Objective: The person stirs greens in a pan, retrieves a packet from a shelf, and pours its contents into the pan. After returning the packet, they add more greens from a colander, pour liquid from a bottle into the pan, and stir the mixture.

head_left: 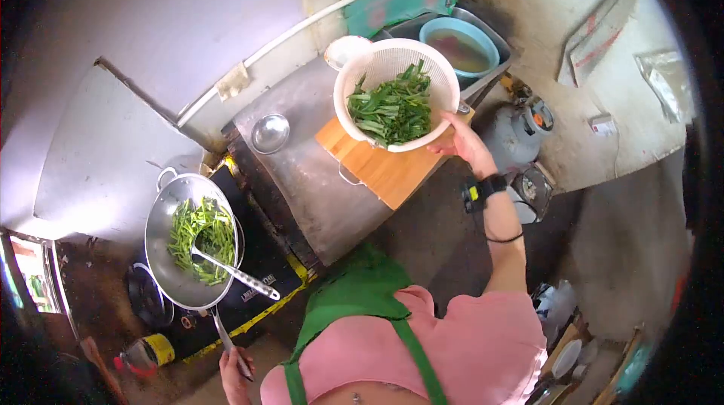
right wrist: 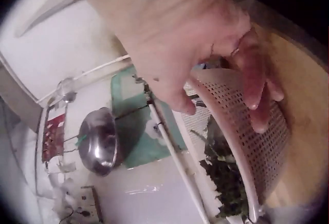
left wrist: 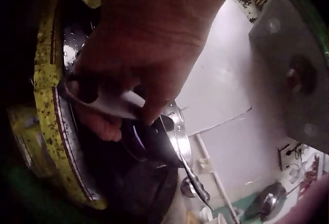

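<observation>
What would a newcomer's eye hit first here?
Probably the white mesh colander of dark leafy greens, its rim pinched by the right hand over a wooden cutting board. Next, the wok at left, with cut green stalks and a metal ladle, its handle gripped by the left hand.

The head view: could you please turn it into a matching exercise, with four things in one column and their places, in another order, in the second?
Things
1. Colander
2. Long-handled utensil
3. Basin
4. Small metal bowl

Places
A. In the sink
B. On the metal counter
C. Gripped by the right hand
D. Resting in the wok

Right pairs: 1-C, 2-D, 3-A, 4-B
</observation>
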`<state>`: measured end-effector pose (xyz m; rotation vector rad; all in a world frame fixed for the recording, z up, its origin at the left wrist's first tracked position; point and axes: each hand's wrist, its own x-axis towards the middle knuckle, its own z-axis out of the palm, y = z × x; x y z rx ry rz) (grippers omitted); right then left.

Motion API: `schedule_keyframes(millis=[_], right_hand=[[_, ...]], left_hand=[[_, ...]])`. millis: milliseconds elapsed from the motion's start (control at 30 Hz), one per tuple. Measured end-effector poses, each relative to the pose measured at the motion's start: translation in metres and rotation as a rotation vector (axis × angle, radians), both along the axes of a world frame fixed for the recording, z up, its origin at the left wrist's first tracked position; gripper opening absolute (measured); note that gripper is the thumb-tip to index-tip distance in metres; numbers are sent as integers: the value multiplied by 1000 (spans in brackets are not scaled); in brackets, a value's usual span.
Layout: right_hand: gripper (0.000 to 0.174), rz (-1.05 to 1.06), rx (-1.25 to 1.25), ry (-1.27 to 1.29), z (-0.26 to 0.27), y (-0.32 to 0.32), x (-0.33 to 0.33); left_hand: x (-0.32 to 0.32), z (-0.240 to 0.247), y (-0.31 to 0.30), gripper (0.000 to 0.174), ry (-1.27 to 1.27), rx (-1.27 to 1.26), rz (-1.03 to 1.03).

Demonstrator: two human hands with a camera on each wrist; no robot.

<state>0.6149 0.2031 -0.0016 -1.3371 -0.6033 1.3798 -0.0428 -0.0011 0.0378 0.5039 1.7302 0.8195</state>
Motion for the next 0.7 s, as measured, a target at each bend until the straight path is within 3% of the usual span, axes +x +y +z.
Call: schedule_keyframes(millis=[67, 167, 300, 400, 433, 467, 533, 600, 667, 700], right_hand=[[52, 114, -173, 28, -15, 24, 22], [19, -39, -89, 184, -46, 35, 27], [14, -91, -165, 101, -22, 38, 10], [15, -7, -132, 62, 20, 40, -7], [13, 72, -110, -16, 44, 43, -22], [10, 188, -138, 22, 32, 61, -17], [8, 220, -87, 6, 76, 71, -68], [11, 344, -36, 30, 87, 94, -110], [11, 564, 69, 14, 98, 120, -151], [10, 575, 142, -22, 109, 121, -186]], left_hand=[[-8, -7, -3, 22, -11, -5, 50], [4, 5, 1, 22, 79, -11, 6], [8, 11, 3, 19, 110, -22, -22], [12, 18, 8, 17, 77, -68, -26], [10, 17, 10, 17, 95, -69, -102], [5, 17, 12, 17, 112, -72, -176], [12, 36, 19, 22, 79, -17, -163], [-10, 21, 25, 30, 412, 112, -285], [-23, 15, 47, 35, 613, 499, -271], [-28, 11, 63, 37, 509, 600, -197]])
